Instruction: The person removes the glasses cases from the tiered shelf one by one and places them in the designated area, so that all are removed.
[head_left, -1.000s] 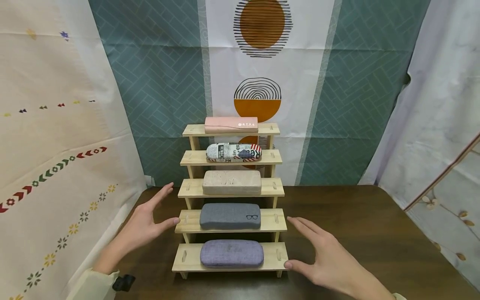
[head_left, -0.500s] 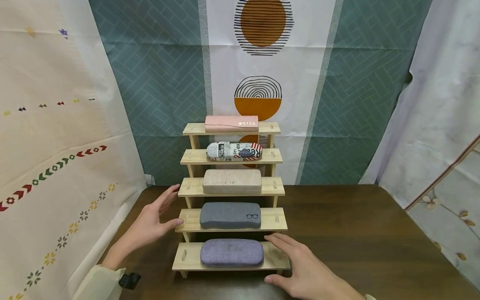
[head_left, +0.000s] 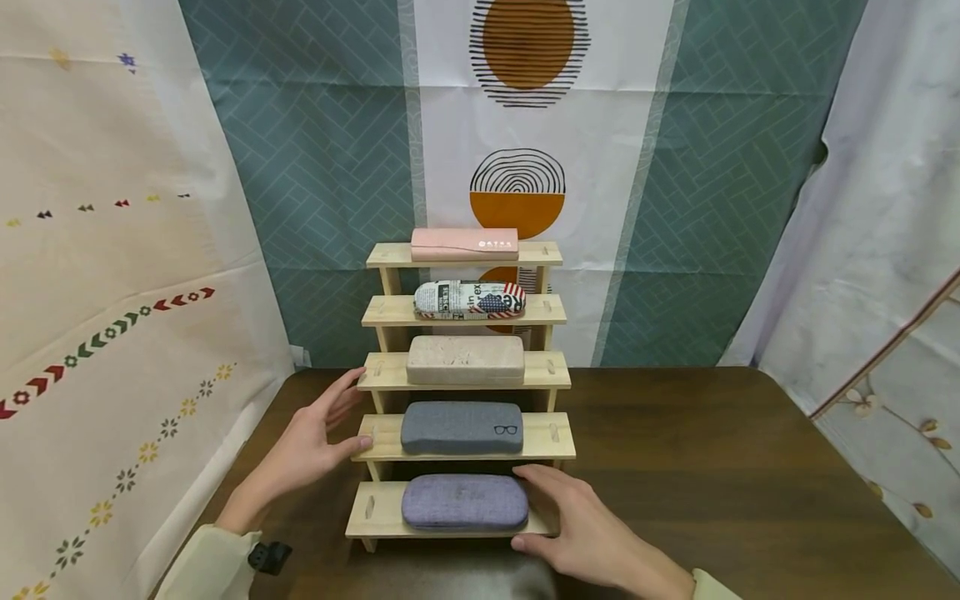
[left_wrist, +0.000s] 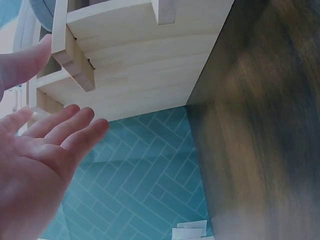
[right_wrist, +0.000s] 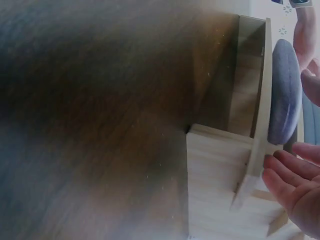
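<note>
A five-step wooden stand (head_left: 382,517) carries one glasses case per step. On the lowest step lies a purple fabric case (head_left: 465,502); my right hand (head_left: 581,525) is at its right end, fingers behind and thumb in front. In the right wrist view those fingers are nearly straight, close to the step's end and the purple case (right_wrist: 285,95). My left hand (head_left: 303,454) is at the stand's left side, fingers spread, thumb right at the edge of the second step. The left wrist view shows that open palm (left_wrist: 40,155) beside the stand's side panel (left_wrist: 135,70).
Above the purple case sit a grey case (head_left: 457,427) with a glasses mark, a beige one (head_left: 465,362), a newsprint-patterned one (head_left: 453,300) and a pink one (head_left: 450,242). The stand is on a dark wooden table (head_left: 675,450), with patterned cloths (head_left: 315,167) hanging around it.
My right hand has moved left from beside the stand to the purple case's right end. The left hand has shifted slightly right, closer to the stand. The cases stay in place.
</note>
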